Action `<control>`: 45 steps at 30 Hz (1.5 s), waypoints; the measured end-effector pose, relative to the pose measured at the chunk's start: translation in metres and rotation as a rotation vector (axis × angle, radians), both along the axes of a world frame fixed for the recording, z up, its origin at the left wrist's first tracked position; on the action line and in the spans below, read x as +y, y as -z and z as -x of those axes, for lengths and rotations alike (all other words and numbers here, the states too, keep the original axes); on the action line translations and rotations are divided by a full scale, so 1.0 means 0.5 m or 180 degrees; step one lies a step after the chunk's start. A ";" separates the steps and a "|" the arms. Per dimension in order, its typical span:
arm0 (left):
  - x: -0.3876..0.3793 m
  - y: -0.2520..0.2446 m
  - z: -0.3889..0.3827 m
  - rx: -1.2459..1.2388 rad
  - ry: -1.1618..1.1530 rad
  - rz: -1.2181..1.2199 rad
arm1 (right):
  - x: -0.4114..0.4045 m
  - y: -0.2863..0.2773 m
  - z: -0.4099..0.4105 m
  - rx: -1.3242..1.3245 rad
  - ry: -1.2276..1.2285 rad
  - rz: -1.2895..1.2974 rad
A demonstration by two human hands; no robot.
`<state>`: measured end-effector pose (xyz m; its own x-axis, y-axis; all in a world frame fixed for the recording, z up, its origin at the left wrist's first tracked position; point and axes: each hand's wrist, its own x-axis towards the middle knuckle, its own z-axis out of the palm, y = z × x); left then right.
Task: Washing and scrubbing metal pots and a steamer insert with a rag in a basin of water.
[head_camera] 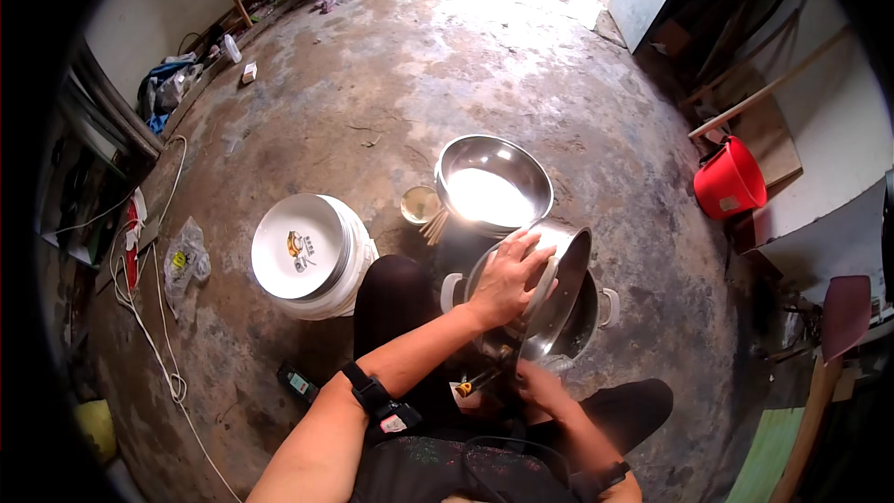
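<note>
A stainless steel pot (567, 272) is held tilted on its side above a larger metal pot (585, 325) with two beige handles. My left hand (513, 281) lies over its upper side, fingers spread against the steel beside a beige handle (543, 290). Low on the same pot, my right hand (543, 388) grips the rim near my lap; its fingers are partly hidden and blurred. A shiny steel basin (494, 147) stands just beyond the pots. Between my hands and lap shows a small item with a yellow end (464, 388), its kind unclear.
White enamel-like plates (276, 251) are stacked on a white bucket (356, 286) at left. A small round dish (419, 204) and wooden sticks (434, 226) lie beside the basin. White cable (164, 363) trails across the left floor. A red bucket (730, 180) stands at right.
</note>
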<state>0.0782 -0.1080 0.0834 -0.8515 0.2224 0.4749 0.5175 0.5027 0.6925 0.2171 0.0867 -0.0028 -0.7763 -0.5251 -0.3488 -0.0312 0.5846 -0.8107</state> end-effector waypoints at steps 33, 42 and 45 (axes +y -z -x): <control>-0.053 -0.080 -0.028 0.0696 0.0381 0.0019 | -0.186 -0.239 0.072 -0.0480 0.2490 0.2044; -0.067 -0.132 -0.035 0.1201 0.0119 -0.0610 | -0.186 -0.277 0.081 -0.0095 0.2450 0.2279; -0.075 -0.134 -0.038 0.1073 0.0220 -0.0753 | -0.190 -0.296 0.087 -0.0233 0.2459 0.2430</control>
<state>0.0971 -0.1455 0.1503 -0.6266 0.1249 0.7693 0.7618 0.3061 0.5709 0.1735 -0.0084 0.1450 -0.9805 -0.0020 -0.1966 0.1917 -0.2331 -0.9534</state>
